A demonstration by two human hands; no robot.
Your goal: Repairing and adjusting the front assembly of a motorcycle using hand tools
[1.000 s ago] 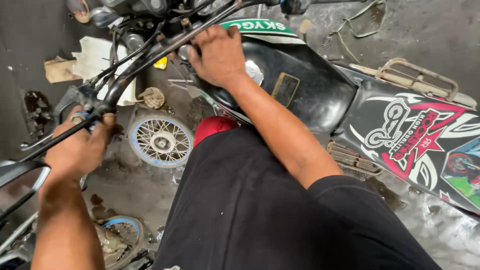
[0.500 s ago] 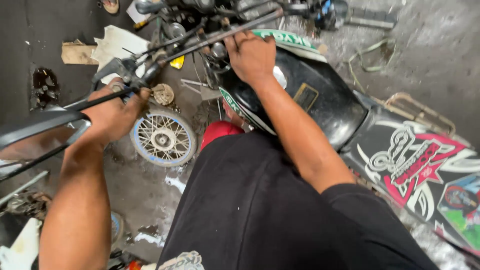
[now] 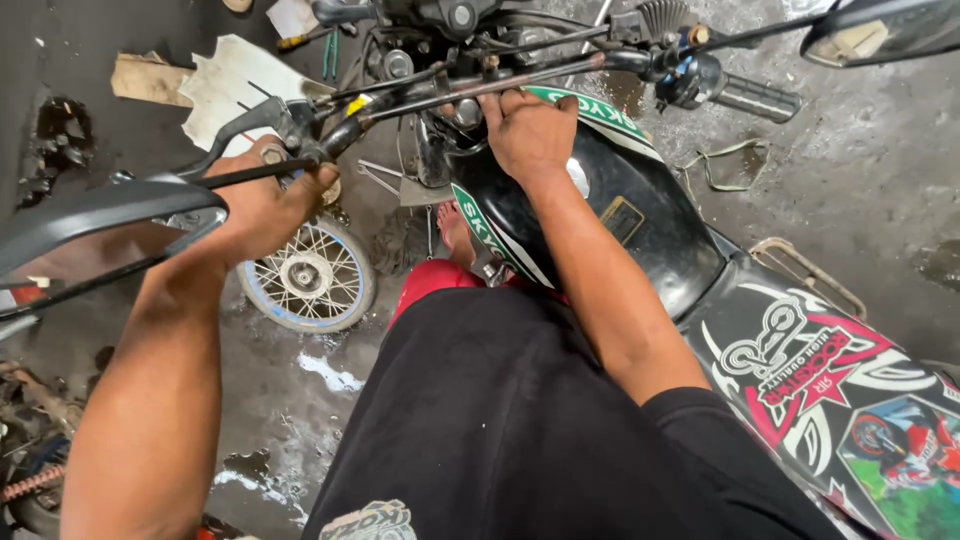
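I stand beside a black motorcycle and look down along its handlebar [image 3: 470, 85]. My left hand [image 3: 268, 200] is closed around the bar's left grip, just behind the lever and the left mirror [image 3: 95, 235]. My right hand [image 3: 528, 130] holds the middle of the bar above the black fuel tank [image 3: 640, 215]. The right grip [image 3: 755, 97] and the right mirror [image 3: 880, 30] stick out at the top right, untouched. The seat [image 3: 830, 390] with bright stickers runs off to the lower right.
A small spoked wheel [image 3: 308, 277] lies on the wet concrete floor below my left hand. A white plastic panel [image 3: 225, 85] and a wood scrap [image 3: 145, 78] lie at the upper left. Loose parts and a spring [image 3: 30, 480] sit at the lower left.
The view has moved closer and the handlebar has swung across, so the right grip and right mirror now show. Both hands have stayed closed on the bar.
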